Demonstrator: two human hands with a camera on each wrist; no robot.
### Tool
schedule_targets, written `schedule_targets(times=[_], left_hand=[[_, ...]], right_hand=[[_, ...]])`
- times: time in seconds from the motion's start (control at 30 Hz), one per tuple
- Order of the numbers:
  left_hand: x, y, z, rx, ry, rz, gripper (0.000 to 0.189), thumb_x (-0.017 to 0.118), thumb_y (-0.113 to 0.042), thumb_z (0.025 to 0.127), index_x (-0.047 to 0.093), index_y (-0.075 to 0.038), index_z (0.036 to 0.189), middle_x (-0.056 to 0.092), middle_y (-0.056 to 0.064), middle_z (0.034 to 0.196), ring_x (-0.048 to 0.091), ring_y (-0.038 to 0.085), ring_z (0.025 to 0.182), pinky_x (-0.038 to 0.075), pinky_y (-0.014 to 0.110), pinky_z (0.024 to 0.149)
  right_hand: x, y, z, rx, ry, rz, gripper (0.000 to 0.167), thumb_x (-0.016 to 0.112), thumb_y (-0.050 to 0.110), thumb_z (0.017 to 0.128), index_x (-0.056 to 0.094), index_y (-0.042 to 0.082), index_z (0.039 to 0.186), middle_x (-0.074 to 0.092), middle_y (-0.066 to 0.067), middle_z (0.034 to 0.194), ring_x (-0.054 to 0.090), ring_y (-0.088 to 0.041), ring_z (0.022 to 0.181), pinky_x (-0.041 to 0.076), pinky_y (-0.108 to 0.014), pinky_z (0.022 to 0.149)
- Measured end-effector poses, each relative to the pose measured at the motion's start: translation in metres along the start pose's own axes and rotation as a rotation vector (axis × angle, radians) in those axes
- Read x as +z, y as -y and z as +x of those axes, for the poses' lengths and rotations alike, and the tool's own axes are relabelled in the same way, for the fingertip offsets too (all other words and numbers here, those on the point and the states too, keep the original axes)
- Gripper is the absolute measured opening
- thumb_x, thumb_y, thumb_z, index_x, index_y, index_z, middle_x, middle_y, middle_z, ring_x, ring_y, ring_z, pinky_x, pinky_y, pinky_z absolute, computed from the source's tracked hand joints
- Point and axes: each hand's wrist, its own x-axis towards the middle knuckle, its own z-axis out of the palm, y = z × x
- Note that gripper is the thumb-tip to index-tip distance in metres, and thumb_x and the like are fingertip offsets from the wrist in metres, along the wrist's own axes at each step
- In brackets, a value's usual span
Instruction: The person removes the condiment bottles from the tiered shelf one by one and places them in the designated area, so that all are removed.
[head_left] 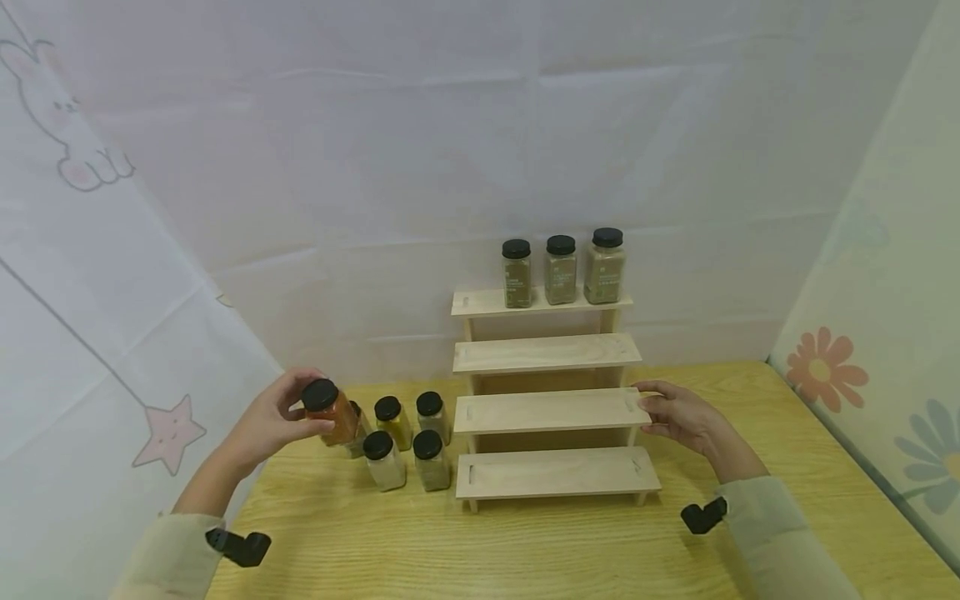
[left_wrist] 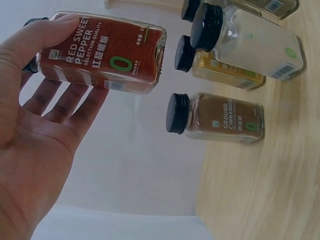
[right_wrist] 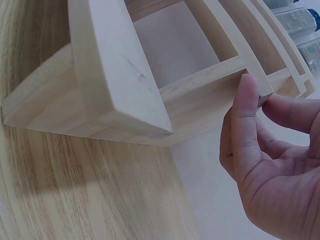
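Note:
My left hand (head_left: 276, 423) grips a spice jar of red sweet pepper (left_wrist: 107, 52), thumb on one side and fingers on the other. In the left wrist view this black-capped jar is off the table, tilted on its side in that picture. Beside it stands a ground cinnamon jar (left_wrist: 225, 117), partly hidden in the head view. At the other side my right hand (head_left: 686, 418) pinches the right end of a step of the four-step wooden rack (head_left: 547, 410). Its thumb and fingers lie at the board's corner in the right wrist view.
Several more jars stand left of the rack, among them a yellow one (head_left: 395, 427) and a whitish one (head_left: 386, 467). Three jars of brownish spice, one of them the rightmost jar (head_left: 604, 273), stand on the top step. A white cloth (head_left: 390, 167) hangs behind the wooden table (head_left: 360, 542).

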Motion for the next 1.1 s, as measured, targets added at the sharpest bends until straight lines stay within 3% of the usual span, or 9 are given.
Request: schedule_targets(times=[0.3,0.63,0.87,1.1], left_hand=[[-0.001,0.023,-0.009,-0.1,0.012,-0.004,0.063,0.083,-0.012,0.086,0.046,-0.007,0.137,0.056,0.005,0.127,0.06,0.002,0.113,0.056,0.028,0.085],[0.007,0.053,-0.018,-0.114,-0.036,-0.029,0.064,0.083,-0.012,0.086,0.046,-0.006,0.138,0.058,-0.001,0.128,0.058,-0.002,0.114,0.056,0.028,0.084],[0.018,0.071,-0.023,-0.111,-0.059,-0.062,0.063,0.082,-0.007,0.086,0.047,-0.001,0.138,0.06,0.003,0.127,0.058,-0.001,0.113,0.056,0.027,0.085],[0.025,0.086,-0.028,-0.133,-0.058,-0.122,0.067,0.08,-0.007,0.087,0.044,0.001,0.143,0.059,-0.009,0.129,0.058,-0.003,0.114,0.056,0.025,0.086]], right_hand=[[-0.001,-0.001,-0.001,-0.002,-0.004,-0.001,0.067,0.055,0.012,0.105,0.017,-0.004,0.158,0.059,-0.004,0.113,0.065,-0.015,0.095,0.059,-0.029,0.081],[-0.003,-0.002,-0.001,-0.006,0.009,0.011,0.068,0.054,0.012,0.106,0.015,-0.005,0.158,0.06,-0.003,0.112,0.065,-0.014,0.093,0.059,-0.029,0.081],[-0.003,-0.001,0.0,-0.005,0.013,0.012,0.07,0.055,0.013,0.105,0.014,-0.005,0.158,0.06,-0.003,0.111,0.065,-0.014,0.094,0.059,-0.031,0.083],[-0.003,-0.001,-0.001,-0.009,0.016,0.016,0.069,0.056,0.013,0.105,0.015,-0.005,0.158,0.061,-0.002,0.11,0.065,-0.014,0.093,0.059,-0.031,0.083]])
